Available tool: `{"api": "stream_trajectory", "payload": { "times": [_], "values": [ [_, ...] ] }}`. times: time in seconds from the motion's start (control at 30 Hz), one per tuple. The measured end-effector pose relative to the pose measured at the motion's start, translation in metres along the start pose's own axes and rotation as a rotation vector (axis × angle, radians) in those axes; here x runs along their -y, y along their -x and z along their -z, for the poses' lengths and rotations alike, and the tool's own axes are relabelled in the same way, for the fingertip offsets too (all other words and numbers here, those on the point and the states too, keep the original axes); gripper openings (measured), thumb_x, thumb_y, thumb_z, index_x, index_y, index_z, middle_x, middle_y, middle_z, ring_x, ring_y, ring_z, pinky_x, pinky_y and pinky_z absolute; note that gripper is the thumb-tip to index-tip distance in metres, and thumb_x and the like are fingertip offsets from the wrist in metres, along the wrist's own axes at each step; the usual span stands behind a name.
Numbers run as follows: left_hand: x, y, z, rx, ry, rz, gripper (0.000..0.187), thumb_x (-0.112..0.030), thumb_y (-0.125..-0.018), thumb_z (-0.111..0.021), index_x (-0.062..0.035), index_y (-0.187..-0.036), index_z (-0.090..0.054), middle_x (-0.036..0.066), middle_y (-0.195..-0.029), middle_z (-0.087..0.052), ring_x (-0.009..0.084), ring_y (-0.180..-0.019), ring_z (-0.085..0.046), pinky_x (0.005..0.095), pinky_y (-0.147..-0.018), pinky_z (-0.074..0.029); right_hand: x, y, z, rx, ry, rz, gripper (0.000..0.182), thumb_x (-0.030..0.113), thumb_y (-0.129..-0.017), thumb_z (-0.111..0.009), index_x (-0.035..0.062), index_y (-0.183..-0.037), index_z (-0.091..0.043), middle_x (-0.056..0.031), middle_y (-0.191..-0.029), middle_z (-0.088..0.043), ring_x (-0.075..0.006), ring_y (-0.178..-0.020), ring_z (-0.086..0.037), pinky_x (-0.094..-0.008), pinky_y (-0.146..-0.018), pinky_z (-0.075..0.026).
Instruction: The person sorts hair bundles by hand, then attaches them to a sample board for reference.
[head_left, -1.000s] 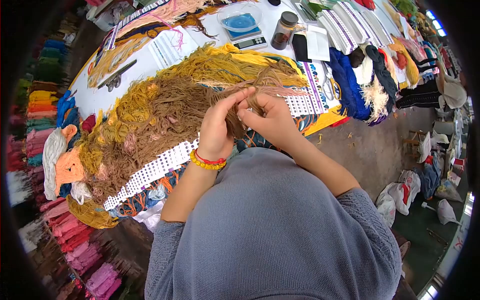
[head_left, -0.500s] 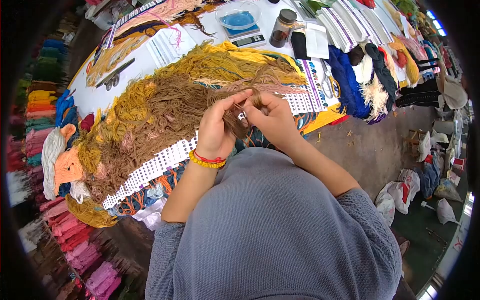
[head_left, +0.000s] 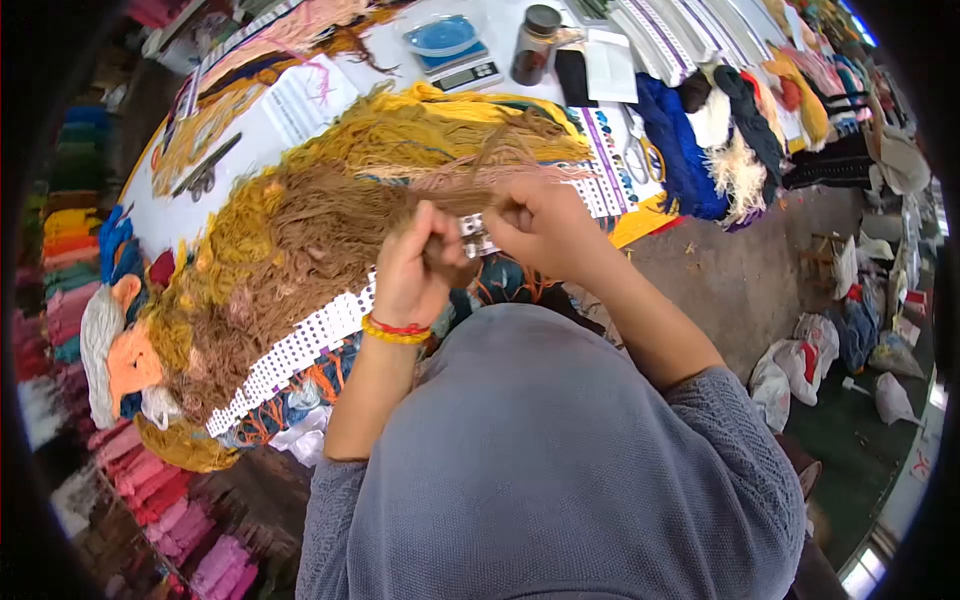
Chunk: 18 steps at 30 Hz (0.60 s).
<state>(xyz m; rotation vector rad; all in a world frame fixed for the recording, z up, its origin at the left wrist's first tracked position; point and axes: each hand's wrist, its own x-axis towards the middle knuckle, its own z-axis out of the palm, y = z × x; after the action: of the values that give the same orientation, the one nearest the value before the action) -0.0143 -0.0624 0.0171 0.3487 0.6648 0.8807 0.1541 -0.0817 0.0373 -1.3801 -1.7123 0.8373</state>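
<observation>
My left hand (head_left: 412, 272), with yellow and red bracelets at the wrist, is closed with its fingers curled round brown yarn. To its right, my right hand (head_left: 548, 230) is also closed, pinching strands of the same yarn. A stretch of brown yarn (head_left: 468, 200) runs between the two hands. Both hands are over the near edge of a large heap of brown yarn (head_left: 335, 215). Behind it lies mustard and yellow yarn (head_left: 430, 128). Under the heap, a white card strip with dark holes (head_left: 300, 345) shows along the table edge. Some motion blur softens the fingers.
At the back are a scale (head_left: 470, 76) bearing a clear tub of blue stuff, a dark jar (head_left: 536, 45) and a printed sheet (head_left: 308, 100). Scissors (head_left: 636, 158) lie at right near blue yarn (head_left: 668, 140). Black-handled shears (head_left: 205, 170) lie at left.
My hands have moved apart, stretching the brown yarn between them; before, their fingertips met. The fingers have curled tighter. The view has shifted slightly.
</observation>
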Motion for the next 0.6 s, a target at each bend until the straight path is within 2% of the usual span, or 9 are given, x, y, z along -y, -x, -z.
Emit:
{"api": "stream_trajectory", "payload": {
  "times": [0.03,0.07,0.13,0.2,0.23,0.33,0.43,0.53,0.6],
  "values": [
    [-0.003,-0.004,0.01,0.063,0.059,0.066,0.026,-0.028,-0.09,-0.042,-0.007,-0.076,-0.045,0.002,-0.065,-0.042,0.0089,-0.049,-0.037,0.0207,-0.045,-0.033,-0.004,-0.007,0.007,-0.183,0.173,0.188,0.01,0.004,-0.068,-0.06,0.0029,-0.072,-0.051,-0.0024,-0.066,-0.054,-0.0081,-0.049,-0.045,-0.0226,-0.044,-0.036],
    [-0.006,-0.01,0.015,0.173,0.234,0.178,0.028,-0.029,-0.092,-0.037,-0.0083,-0.074,-0.043,-0.001,-0.059,-0.035,0.0063,-0.044,-0.029,0.0192,-0.04,-0.025,-0.01,-0.014,0.013,-0.255,0.173,0.228,0.01,0.003,-0.068,-0.06,0.0028,-0.07,-0.05,-0.0044,-0.071,-0.056,-0.0083,-0.049,-0.045,-0.0229,-0.044,-0.036],
    [-0.005,-0.023,0.03,0.215,0.361,0.233,0.029,-0.028,-0.093,-0.035,-0.0083,-0.074,-0.044,-0.003,-0.055,-0.03,0.0051,-0.041,-0.026,0.0192,-0.038,-0.024,-0.016,-0.023,0.02,-0.33,0.086,0.284,0.011,-0.001,-0.066,-0.057,0.002,-0.066,-0.046,-0.0089,-0.082,-0.057,-0.0085,-0.05,-0.048,-0.0217,-0.042,-0.036],
    [-0.008,-0.036,0.046,0.157,0.438,0.223,0.03,-0.028,-0.093,-0.036,-0.008,-0.073,-0.047,-0.004,-0.053,-0.032,0.0052,-0.041,-0.027,0.0201,-0.037,-0.024,-0.024,-0.033,0.016,-0.235,-0.876,-0.006,0.009,-0.003,-0.067,-0.054,0.0023,-0.064,-0.047,-0.0101,-0.084,-0.058,-0.0083,-0.046,-0.045,-0.0199,-0.039,-0.033],
    [-0.015,-0.043,0.059,0.109,0.436,0.152,0.029,-0.024,-0.092,-0.037,-0.0081,-0.069,-0.045,-0.004,-0.052,-0.032,0.0054,-0.041,-0.026,0.0198,-0.037,-0.024,-0.026,-0.037,0.029,-0.213,-1.323,-0.212,0.006,0.002,-0.07,-0.051,0.0008,-0.065,-0.048,-0.0074,-0.073,-0.056,-0.0088,-0.043,-0.04,-0.02,-0.037,-0.029],
    [-0.062,-0.057,0.125,-0.022,0.383,-0.104,0.026,-0.018,-0.09,-0.037,-0.0085,-0.067,-0.043,-0.004,-0.05,-0.03,0.0061,-0.039,-0.025,0.0196,-0.032,-0.021,-0.092,-0.047,0.072,-0.248,-1.872,-0.236,0.016,0.012,-0.076,-0.047,-0.0028,-0.071,-0.049,-0.0031,-0.058,-0.045,-0.009,-0.042,-0.037,-0.0213,-0.04,-0.03],
    [-0.127,-0.048,0.18,-0.283,0.24,-0.315,0.021,-0.021,-0.09,-0.042,-0.0075,-0.074,-0.048,-0.005,-0.05,-0.028,0.0054,-0.04,-0.023,0.0202,-0.033,-0.019,-0.156,-0.036,0.129,-0.651,-1.6,-0.341,0.013,0.012,-0.08,-0.044,0.0042,-0.07,-0.049,-0.0025,-0.06,-0.049,-0.0102,-0.054,-0.047,-0.0208,-0.05,-0.04],
    [-0.191,-0.038,0.226,-0.691,-0.164,-0.406,0.019,-0.021,-0.089,-0.044,-0.0086,-0.076,-0.05,-0.005,-0.049,-0.027,0.0066,-0.039,-0.021,0.0214,-0.034,-0.016,-0.225,-0.008,0.195,-0.71,-1.584,-0.427,0.017,0.009,-0.086,-0.042,0.0027,-0.071,-0.047,-0.0071,-0.065,-0.051,-0.0149,-0.06,-0.05,-0.0238,-0.057,-0.045],
    [-0.252,-0.024,0.302,-0.687,-0.222,-0.438,0.015,-0.018,-0.089,-0.044,-0.01,-0.081,-0.054,-0.004,-0.05,-0.024,0.0073,-0.041,-0.019,0.0218,-0.035,-0.015,-0.267,0.018,0.247,-0.779,-1.324,-0.416,0.015,0.007,-0.083,-0.045,0.0005,-0.07,-0.047,-0.0099,-0.066,-0.052,-0.0186,-0.062,-0.051,-0.0262,-0.058,-0.045]
  ]
}}
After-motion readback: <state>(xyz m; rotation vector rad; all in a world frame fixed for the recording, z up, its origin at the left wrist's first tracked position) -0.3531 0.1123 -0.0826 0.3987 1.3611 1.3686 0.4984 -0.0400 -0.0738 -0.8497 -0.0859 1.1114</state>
